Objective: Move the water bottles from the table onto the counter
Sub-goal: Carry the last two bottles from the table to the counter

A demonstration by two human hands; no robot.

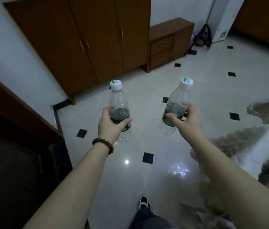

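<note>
I carry two clear plastic water bottles with white caps and dark green labels, held out over the tiled floor. My left hand (109,124) grips the left bottle (118,103) around its label; it stands nearly upright. My right hand (186,120) grips the right bottle (179,98) at its middle; this one leans to the right at the top. A bead bracelet sits on my left wrist. Neither a table nor a counter top with bottles is in view.
A tall brown wardrobe (87,38) stands ahead on the left, with a low brown drawer cabinet (168,43) beside it. A dark wooden edge (14,109) runs along the left. A mottled fabric (262,146) lies at the right. My shoe (144,202) is on the white tiles.
</note>
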